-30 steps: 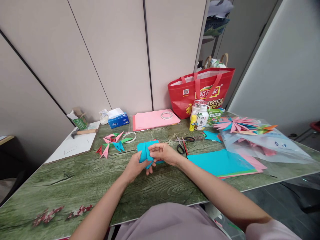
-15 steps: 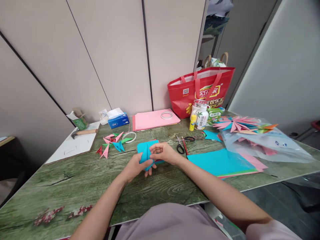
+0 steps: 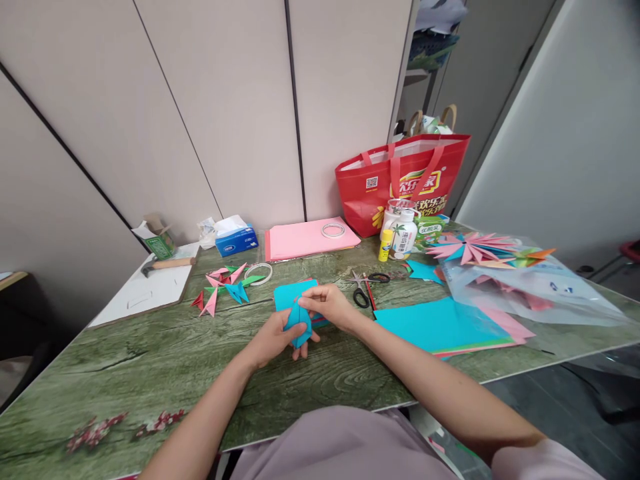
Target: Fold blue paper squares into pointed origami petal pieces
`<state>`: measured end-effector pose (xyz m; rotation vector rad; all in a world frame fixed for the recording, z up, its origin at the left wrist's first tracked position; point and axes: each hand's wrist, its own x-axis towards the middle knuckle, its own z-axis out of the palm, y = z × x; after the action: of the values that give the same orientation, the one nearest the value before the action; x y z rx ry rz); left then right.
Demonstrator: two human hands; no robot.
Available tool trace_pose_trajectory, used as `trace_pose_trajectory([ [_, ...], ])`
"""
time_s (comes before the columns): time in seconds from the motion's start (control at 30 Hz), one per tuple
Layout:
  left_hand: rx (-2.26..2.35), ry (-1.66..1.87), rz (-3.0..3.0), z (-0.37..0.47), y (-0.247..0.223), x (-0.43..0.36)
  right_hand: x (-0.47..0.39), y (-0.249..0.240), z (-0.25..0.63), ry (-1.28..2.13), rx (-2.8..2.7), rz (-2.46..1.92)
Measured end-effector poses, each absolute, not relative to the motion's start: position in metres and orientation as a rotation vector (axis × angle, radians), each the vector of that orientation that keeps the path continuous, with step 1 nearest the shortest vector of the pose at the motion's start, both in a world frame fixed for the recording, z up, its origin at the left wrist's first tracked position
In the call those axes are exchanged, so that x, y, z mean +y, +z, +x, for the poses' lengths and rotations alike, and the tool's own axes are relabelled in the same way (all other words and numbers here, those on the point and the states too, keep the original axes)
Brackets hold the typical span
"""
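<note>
Between my hands is a folded piece of blue paper (image 3: 302, 325), held over the table. My left hand (image 3: 277, 337) grips it from the left, thumb across its front and fingers behind it. With a pinch at its upper edge, my right hand (image 3: 325, 307) holds the same paper. Just behind it lies a small stack of coloured paper (image 3: 286, 295), blue on top, partly hidden by my hands. To the left is a group of folded paper pieces (image 3: 237, 292) in pink, green, red and blue, beside a roll of tape (image 3: 260, 274).
Scissors (image 3: 361, 293) and a red pencil (image 3: 371, 293) lie right of my hands, near large blue sheets (image 3: 445, 325). Behind stand a glue stick (image 3: 385, 245), a white bottle (image 3: 404, 235) and a red bag (image 3: 365, 193). A hammer (image 3: 170, 264) rests on a white board (image 3: 150, 293) at left.
The blue paper has become narrower and more upright in my hands, a little nearer to me. More of the stack behind it shows. Other things have stayed in place.
</note>
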<state>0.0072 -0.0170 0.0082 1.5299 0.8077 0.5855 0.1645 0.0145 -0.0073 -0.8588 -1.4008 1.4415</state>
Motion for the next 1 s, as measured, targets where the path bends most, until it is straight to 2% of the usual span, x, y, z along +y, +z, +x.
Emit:
trace_pose_trajectory([
  [0.3, 0.771, 0.591, 1.497, 0.0066, 0.0074, -0.0171, 0.0116, -0.0048, 0.1625, 1.432, -1.353, -0.905],
  [0.57, 0.712, 0.63, 1.232, 0.01, 0.0073, -0.0176, 0.014, -0.0084, 0.1625, 1.413, -1.365, -0.903],
  [1.0, 0.751, 0.619, 1.399, 0.0079, 0.0039, -0.0159, 0.014, -0.01, 0.1597, 1.434, -1.273, -0.889],
])
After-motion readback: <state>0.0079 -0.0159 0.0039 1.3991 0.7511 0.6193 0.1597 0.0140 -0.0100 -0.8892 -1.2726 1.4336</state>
